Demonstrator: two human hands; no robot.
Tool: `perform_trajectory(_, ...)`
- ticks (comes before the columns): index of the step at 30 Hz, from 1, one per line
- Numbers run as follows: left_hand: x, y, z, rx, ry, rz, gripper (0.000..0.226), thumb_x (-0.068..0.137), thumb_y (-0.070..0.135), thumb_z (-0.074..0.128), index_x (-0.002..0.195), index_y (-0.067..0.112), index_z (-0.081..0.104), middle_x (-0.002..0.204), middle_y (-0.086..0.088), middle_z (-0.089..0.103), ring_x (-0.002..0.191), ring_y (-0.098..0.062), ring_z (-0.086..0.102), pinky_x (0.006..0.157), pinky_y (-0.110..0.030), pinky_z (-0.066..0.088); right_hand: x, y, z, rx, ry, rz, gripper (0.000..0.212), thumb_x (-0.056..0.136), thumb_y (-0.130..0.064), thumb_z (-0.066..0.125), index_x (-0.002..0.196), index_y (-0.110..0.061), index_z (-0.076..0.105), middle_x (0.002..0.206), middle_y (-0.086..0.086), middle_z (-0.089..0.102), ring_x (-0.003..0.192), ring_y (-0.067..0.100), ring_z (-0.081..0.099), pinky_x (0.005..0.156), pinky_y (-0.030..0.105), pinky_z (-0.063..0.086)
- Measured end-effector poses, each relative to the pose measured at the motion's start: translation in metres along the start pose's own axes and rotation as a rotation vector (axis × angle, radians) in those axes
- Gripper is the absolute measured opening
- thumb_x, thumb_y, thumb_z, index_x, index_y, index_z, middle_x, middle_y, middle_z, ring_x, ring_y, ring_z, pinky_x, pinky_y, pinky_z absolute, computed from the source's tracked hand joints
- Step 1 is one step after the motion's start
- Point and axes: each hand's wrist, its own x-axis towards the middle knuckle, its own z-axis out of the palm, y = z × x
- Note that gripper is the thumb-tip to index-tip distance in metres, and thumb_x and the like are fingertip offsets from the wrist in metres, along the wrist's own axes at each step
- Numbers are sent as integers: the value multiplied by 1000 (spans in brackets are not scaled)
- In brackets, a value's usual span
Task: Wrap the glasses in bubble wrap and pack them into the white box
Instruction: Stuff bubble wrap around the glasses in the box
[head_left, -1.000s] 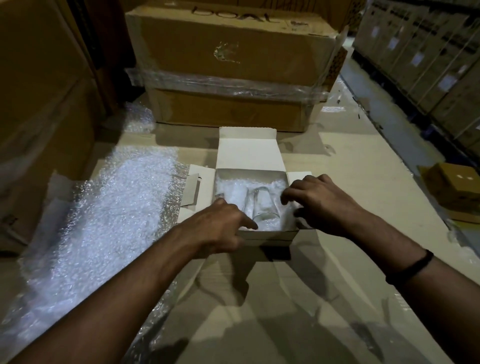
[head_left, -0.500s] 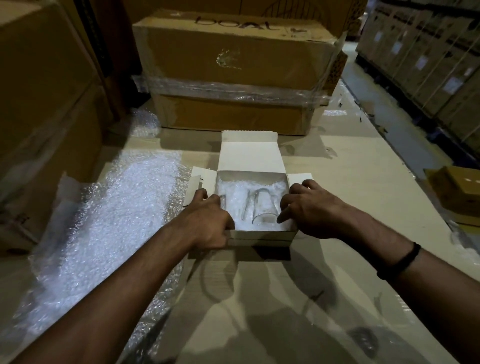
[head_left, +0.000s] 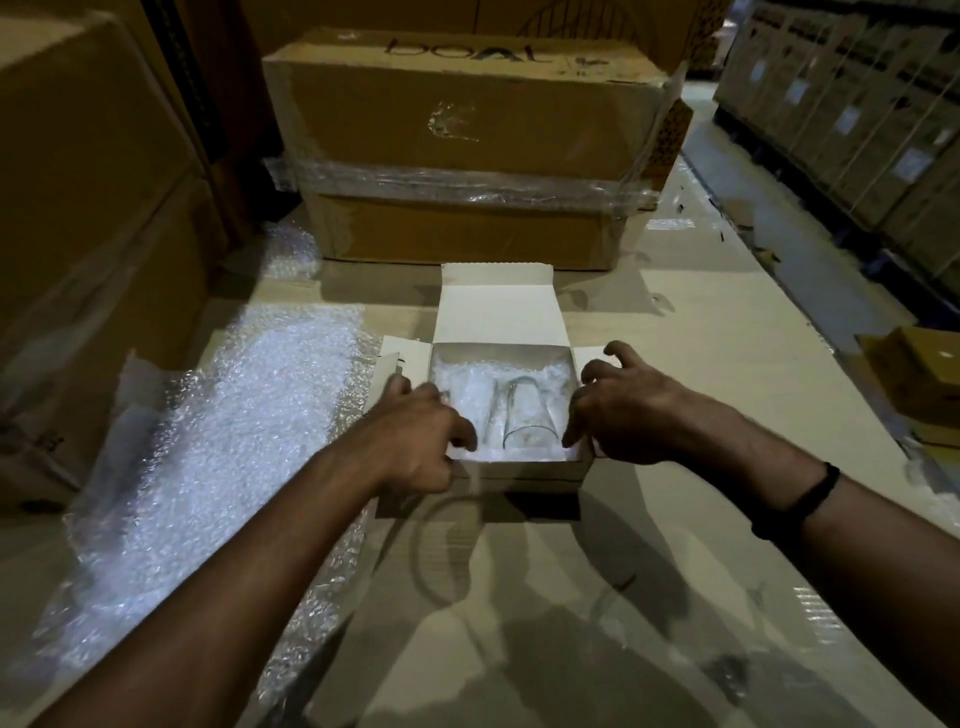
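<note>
Fingers (head_left: 631, 361) of your right hand (head_left: 634, 415) spread apart at the white box's (head_left: 530, 470) 3 o'clock side; your left hand (head_left: 415, 436) at 9 o'clock is blurred (grip unclear). The glass (head_left: 524, 415) lies inside on bubble wrap (head_left: 467, 395), looking bare: a jolt could chip it.

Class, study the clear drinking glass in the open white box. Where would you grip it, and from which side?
Grip the clear drinking glass across its round body from straight above. It seems to lie on its side on bubble wrap in the open white cardboard box, mouth towards the near wall, so only its upper side is free; the walls block a sideways reach.
</note>
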Motion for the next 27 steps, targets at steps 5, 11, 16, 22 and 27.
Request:
perform_trajectory(5,1,-3,16,293,-99,46,38,72,46,55,102,28,70,113,11,64,122,-21,33,112,-53,7,7,-10,8,-33,-83,-77,41,97,-22,45,130,-45,54,137,-12,52,140,29,23,116,59,-4)
perform_trajectory(11,-1,-4,18,284,52,10,53,73,58,47,116,35,68,112,10,66,130,-20,32,113,-52,-3,4,-7,10,4,-40,-31,44,98,-20,44,134,-45,51,138,-12,52,141,27,24,113,60,-12)
perform_trajectory(16,-13,-4,27,385,173,16,59,75,57,48,131,40,57,127,15,61,141,-29,24,111,-58,-12,-5,-13,14,78,-14,-17,59,93,-9,41,139,-47,43,142,-10,49,142,24,22,115,60,-13)
perform_trajectory(22,4,7,38,370,35,-82,58,80,62,43,128,36,62,135,-2,56,144,-34,16,108,-64,-22,11,-21,17,17,-86,-4,55,91,-12,41,135,-43,49,131,-1,51,137,33,21,113,65,-7)
perform_trajectory(27,5,6,40,299,56,-93,55,80,57,46,129,35,61,142,-3,51,148,-30,11,109,-63,-20,13,-24,16,34,-97,33,54,91,-12,40,133,-44,51,131,0,52,138,31,22,114,64,-8)
